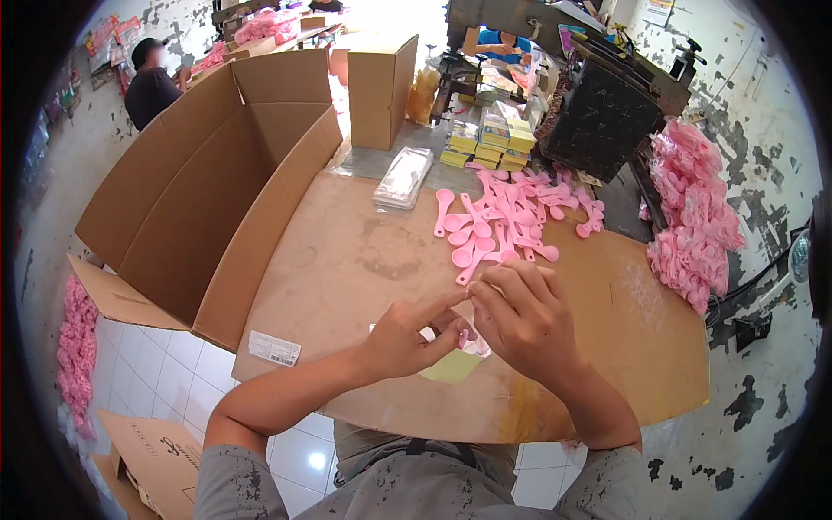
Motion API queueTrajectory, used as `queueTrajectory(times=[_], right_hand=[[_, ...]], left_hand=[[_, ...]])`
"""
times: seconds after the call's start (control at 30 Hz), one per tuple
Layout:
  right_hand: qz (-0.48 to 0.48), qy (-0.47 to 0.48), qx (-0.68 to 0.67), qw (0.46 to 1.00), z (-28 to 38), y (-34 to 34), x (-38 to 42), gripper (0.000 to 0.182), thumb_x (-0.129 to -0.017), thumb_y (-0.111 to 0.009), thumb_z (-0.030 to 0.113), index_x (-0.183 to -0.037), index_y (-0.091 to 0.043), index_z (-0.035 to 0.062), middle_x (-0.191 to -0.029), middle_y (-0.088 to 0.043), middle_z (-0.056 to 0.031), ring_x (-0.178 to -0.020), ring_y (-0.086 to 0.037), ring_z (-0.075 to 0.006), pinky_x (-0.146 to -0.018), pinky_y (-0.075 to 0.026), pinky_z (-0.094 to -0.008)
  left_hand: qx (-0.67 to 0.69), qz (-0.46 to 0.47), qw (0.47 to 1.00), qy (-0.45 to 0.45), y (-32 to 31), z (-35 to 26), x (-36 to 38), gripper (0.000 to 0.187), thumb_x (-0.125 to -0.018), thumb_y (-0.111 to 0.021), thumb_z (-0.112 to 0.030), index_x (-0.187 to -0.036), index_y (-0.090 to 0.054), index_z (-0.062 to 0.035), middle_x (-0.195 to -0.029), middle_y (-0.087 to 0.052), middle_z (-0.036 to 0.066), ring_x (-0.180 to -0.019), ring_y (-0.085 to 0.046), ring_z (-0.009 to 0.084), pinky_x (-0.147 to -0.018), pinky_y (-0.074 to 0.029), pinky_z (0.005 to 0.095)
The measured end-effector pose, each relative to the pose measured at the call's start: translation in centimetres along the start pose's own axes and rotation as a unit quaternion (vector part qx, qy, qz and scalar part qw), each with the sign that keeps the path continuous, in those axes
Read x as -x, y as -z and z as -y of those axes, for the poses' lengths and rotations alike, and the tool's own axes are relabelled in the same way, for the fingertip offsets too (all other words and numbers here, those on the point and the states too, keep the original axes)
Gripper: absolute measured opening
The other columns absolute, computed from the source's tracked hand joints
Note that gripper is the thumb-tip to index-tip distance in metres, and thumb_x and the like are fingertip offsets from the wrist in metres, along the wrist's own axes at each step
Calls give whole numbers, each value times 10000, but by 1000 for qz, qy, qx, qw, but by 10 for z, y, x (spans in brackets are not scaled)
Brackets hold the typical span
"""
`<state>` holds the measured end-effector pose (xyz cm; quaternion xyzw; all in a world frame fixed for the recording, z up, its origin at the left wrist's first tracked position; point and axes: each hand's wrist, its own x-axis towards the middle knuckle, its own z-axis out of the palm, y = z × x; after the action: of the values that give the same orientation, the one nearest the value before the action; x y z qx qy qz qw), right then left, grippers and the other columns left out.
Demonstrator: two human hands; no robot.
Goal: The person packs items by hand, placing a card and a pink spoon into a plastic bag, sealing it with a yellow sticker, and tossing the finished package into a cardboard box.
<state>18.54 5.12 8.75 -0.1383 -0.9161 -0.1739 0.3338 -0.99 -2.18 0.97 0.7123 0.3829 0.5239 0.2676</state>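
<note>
Both hands meet over the near part of the cardboard-covered table. My left hand is closed, its thumb and finger pinching a small clear plastic bag. My right hand is closed too, with fingertips pinched against those of the left at the bag's upper end. A pink piece shows beside my left thumb, and a pale yellow-green card lies below the hands. Fingers hide most of the bag. Just beyond sits a loose pile of pink measuring spoons.
A stack of clear plastic bags and bundled cards lie farther back. The large open carton stands left; a black machine box is at back right. Bagged pink spoons hang right. A person sits at far left.
</note>
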Motion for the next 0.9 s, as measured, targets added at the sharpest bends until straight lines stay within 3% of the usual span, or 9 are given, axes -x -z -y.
queueTrajectory(times=[0.13, 0.33, 0.4, 0.47, 0.53, 0.63, 0.7, 0.73, 0.9], right_hand=[[54, 41, 20, 997, -6, -2, -1, 219, -763, -735, 121, -949, -691, 16, -1005, -637, -69, -1033, -618, -242, -849, -469, -392], [2, -162, -97, 982, -45, 17, 4, 107, -827, -660, 30, -931, -642, 48, -900, -591, -69, -963, -618, -213, -787, -469, -372], [119, -284, -349, 885, -64, 42, 24, 36, -914, -625, 10, -902, -617, 43, -852, -566, -57, -799, -622, -168, -671, -485, -338], [74, -375, -559, 736, -80, 74, 62, 95, -980, -617, 45, -888, -597, 33, -791, -540, -25, -629, -559, -117, -550, -466, -287], [-24, -323, -756, 569, -150, 95, 141, 65, -972, -615, 25, -907, -610, 22, -757, -522, -13, -571, -542, -115, -497, -459, -264], [-55, -506, -471, 721, -199, 108, 203, 89, -935, -587, -30, -1000, -632, 9, -851, -623, -75, -750, -628, -168, -696, -523, -329], [-71, -591, -241, 767, -229, 110, 248, 184, -910, -568, -67, -1062, -647, 0, -914, -690, -117, -870, -686, -204, -829, -565, -373], [102, -462, 72, 878, -242, 99, 296, 367, -843, -584, -86, -1194, -651, -5, -1105, -723, -174, -1072, -673, -297, -1020, -499, -435], [61, -439, 241, 864, -214, 99, 275, 402, -834, -591, -72, -1223, -679, -19, -1186, -698, -207, -1161, -649, -346, -1047, -478, -446]], left_hand=[[-66, 28, 997, -30, -3, 5, 0, 570, -931, -679, 38, -1478, -520, 38, -869, -781, 107, -730, -746, 150, -675, -601, 293], [-8, 53, 996, 71, -2, 1, -3, 570, -964, -654, 24, -1512, -496, 7, -905, -784, 95, -768, -739, 125, -714, -607, 293], [45, 41, 992, 109, -1, 4, -4, 575, -987, -628, 22, -1538, -463, -1, -957, -784, 105, -820, -739, 122, -760, -608, 294], [115, 20, 983, 142, 1, 7, -7, 586, -1011, -598, 18, -1569, -417, -9, -1016, -780, 118, -884, -738, 123, -813, -606, 297], [118, 20, 981, 156, 3, 8, -8, 598, -1025, -579, 14, -1588, -378, -14, -1058, -773, 130, -922, -735, 131, -847, -600, 296], [113, 33, 978, 173, 3, 7, -7, 616, -1037, -564, 7, -1608, -334, -19, -1081, -769, 134, -949, -732, 134, -869, -594, 297], [109, 43, 977, 177, 2, 7, -7, 617, -1044, -558, -1, -1614, -322, -22, -1082, -769, 134, -956, -731, 135, -873, -592, 297], [108, 43, 978, 174, 1, 8, -8, 613, -1048, -554, -6, -1615, -323, -24, -1082, -768, 134, -960, -731, 137, -875, -592, 298], [121, 34, 976, 180, -2, 16, -8, 551, -1090, -509, -52, -1614, -339, -45, -1128, -758, 141, -1006, -734, 161, -878, -595, 300]])
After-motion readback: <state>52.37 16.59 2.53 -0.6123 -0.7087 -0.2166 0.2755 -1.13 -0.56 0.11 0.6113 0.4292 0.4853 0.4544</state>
